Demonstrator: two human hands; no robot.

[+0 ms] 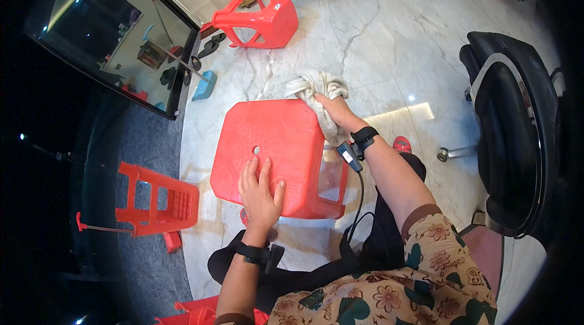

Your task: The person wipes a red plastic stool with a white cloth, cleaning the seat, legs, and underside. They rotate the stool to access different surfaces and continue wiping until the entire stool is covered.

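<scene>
A red plastic stool (269, 128) stands upright before me, its square seat showing a small round hole near the middle. My left hand (260, 192) rests palm down on the near part of the seat, fingers spread, holding nothing. In my right hand (336, 110) is a bunched whitish cloth (319, 83), pressed against the seat's far right corner and hanging down its side. Part of the cloth lies hidden under the fingers. Both wrists wear black straps, and a cable runs down from the device on the right one.
Another red stool (283, 23) lies on its side at the back, and a third (182, 197) lies at the left by the doorway. A black wheeled chair (515, 133) stands right. A blue dustpan (205, 85) sits by the glass door (114, 28); more red plastic (196, 311) is beside me.
</scene>
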